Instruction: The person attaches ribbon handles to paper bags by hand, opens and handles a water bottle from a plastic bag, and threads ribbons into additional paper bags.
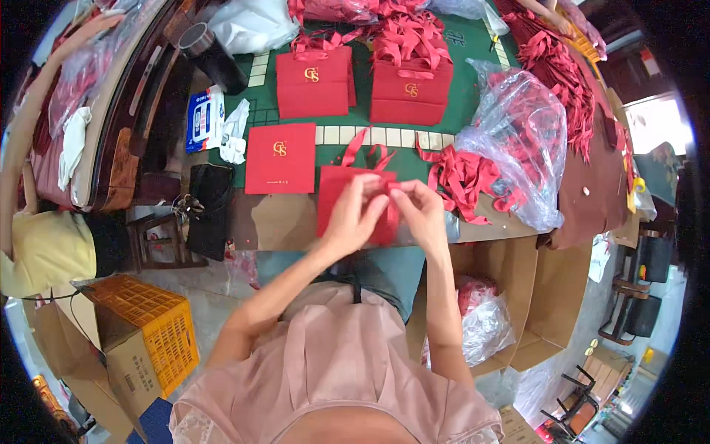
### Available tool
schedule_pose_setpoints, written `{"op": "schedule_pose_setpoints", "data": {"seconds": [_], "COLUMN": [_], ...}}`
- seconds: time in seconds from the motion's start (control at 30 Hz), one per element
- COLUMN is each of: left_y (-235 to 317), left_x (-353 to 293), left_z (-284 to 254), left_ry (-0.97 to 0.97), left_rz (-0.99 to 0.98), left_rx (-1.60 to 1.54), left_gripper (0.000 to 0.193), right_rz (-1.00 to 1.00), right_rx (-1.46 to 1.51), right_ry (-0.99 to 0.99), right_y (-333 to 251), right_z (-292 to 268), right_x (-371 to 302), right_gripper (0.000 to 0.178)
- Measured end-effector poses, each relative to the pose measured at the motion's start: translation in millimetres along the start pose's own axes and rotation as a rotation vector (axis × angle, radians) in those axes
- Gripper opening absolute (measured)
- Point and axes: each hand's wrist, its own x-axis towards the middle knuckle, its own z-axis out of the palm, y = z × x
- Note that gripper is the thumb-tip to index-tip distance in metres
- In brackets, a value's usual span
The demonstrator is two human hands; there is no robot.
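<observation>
A red paper gift bag [330, 194] lies at the table's near edge, right in front of me. Loops of red ribbon [356, 146] rise from its top. Over the bag, my left hand [353, 217] is closed, its thumb and fingers bent in around the ribbon. My right hand [423, 214] pinches ribbon close beside the left fingertips; the exact grip is blurred and partly hidden. Left of the bag lies a flat red bag [281, 166] with a gold emblem. To the right is a heap of loose red ribbons [466, 177].
Two stacks of red bags, a left stack [314, 85] and a right stack [410, 96], stand farther back. A clear plastic bag [521, 133] bulges at the right. Wipes [205, 120] and a dark tumbler [214, 59] stand left. Below are a cardboard box [543, 311] and a yellow crate [159, 333].
</observation>
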Motion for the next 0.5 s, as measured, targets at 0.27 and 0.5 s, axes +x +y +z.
{"op": "schedule_pose_setpoints", "data": {"seconds": [0.27, 0.5], "left_y": [-14.7, -26.1], "left_x": [-31.9, -34.0], "left_z": [-6.4, -60.5], "left_ry": [-0.143, -0.065], "left_rz": [-0.409, -0.432], "left_rx": [-0.361, -0.235], "left_gripper": [0.039, 0.017], "right_rz": [-0.152, -0.255], "right_rx": [0.041, -0.308], "right_ry": [0.137, 0.289], "right_y": [15.3, 16.1], "right_z": [18.1, 8.2], "right_x": [34.7, 8.2], "right_gripper": [0.015, 0.012]}}
